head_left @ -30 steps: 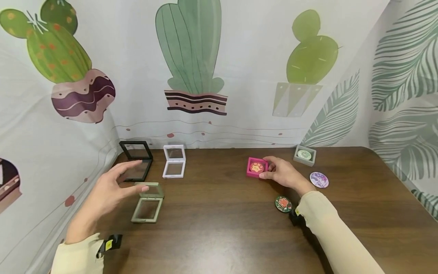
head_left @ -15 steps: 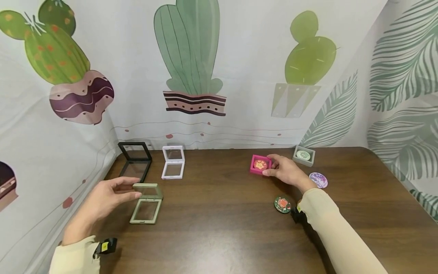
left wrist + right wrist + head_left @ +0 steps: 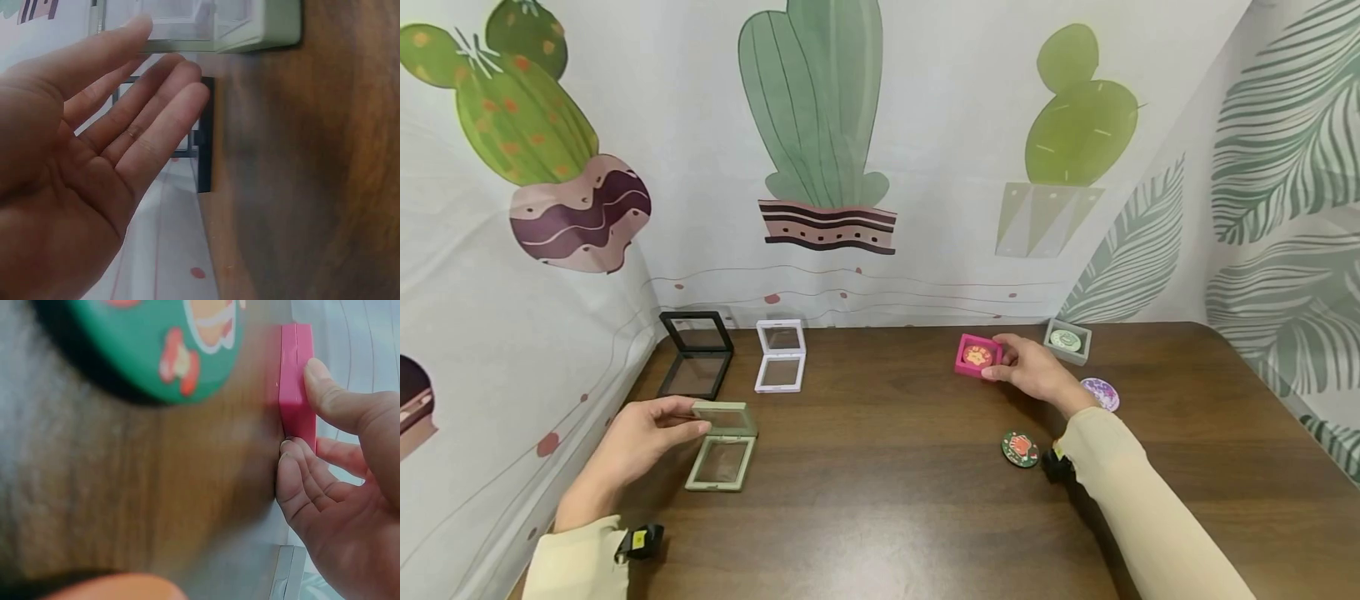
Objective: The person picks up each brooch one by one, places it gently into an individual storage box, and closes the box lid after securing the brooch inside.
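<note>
My left hand pinches the upright lid's left side on a green clear-windowed display case. This case stands open on the wooden table, its flat frame toward me. In the left wrist view, the thumb overlaps the edge of the green case, and the other fingers reach beside and behind it. My right hand grips the right side of a closed pink display case, which holds a round red badge with a yellow star shape. The right wrist view has the thumb on top of the pink case, fingertips at its side.
An open black case and an open white case stand at the back left. A grey case with a green badge is at the back right. A purple badge and a dark green badge lie near my right arm.
My left hand has come down from above onto the green case's lid and taken hold of it. My right hand has slid the pink case slightly right and back.
</note>
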{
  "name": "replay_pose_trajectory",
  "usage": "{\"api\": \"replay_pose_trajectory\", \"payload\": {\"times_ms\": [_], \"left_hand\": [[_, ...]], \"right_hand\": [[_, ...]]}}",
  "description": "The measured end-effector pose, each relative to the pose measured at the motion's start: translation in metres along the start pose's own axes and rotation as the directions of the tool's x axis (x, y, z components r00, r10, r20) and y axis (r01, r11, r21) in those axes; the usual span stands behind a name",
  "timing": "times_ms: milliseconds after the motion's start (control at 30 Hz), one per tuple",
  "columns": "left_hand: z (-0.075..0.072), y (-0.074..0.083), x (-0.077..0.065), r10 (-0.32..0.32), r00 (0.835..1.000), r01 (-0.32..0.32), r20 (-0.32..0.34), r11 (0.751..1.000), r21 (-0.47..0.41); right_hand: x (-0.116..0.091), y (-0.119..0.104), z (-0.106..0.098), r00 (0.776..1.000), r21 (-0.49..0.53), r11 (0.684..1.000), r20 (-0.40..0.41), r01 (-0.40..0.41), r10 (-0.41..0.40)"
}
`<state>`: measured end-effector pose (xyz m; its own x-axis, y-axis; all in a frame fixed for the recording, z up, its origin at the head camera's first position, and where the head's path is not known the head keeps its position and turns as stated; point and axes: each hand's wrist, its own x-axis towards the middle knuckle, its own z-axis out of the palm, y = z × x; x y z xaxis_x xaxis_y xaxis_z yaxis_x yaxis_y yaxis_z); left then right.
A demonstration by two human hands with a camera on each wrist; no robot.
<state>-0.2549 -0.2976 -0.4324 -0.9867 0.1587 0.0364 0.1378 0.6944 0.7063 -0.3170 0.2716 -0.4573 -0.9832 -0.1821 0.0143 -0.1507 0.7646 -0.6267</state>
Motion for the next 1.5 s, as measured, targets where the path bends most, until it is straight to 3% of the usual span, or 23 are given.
{"api": "replay_pose_trajectory", "payload": {"times_ms": [167,400,633,867,1300,1500], "left_hand": [[0.006,-0.008,0.001,-0.004,1.000,0.007,0.029,0.994,-0.107],[0.011,-0.013,0.004,-0.042,0.999,0.046,0.034,0.994,-0.100],[0.014,-0.014,0.005,-0.071,0.995,0.081,0.064,0.979,-0.189],[0.024,-0.007,0.009,-0.057,0.993,0.088,0.105,0.942,-0.323],[0.043,0.013,0.012,-0.021,0.995,0.051,0.098,0.946,-0.320],[0.051,0.020,0.013,-0.019,0.996,0.048,0.084,0.932,-0.359]], "right_hand": [[0.001,0.001,-0.002,1.000,0.011,1.000,-0.003,-0.011,0.011],[0.002,0.004,-0.003,0.999,0.003,0.999,-0.007,-0.033,0.033],[0.003,0.005,-0.006,1.000,-0.014,1.000,-0.007,-0.022,0.022],[0.005,0.007,-0.010,0.997,0.032,0.997,0.033,-0.068,0.067],[0.010,0.009,-0.009,0.988,0.048,0.989,0.065,-0.140,0.137],[0.008,0.007,-0.009,0.990,0.057,0.989,0.057,-0.135,0.132]]}}
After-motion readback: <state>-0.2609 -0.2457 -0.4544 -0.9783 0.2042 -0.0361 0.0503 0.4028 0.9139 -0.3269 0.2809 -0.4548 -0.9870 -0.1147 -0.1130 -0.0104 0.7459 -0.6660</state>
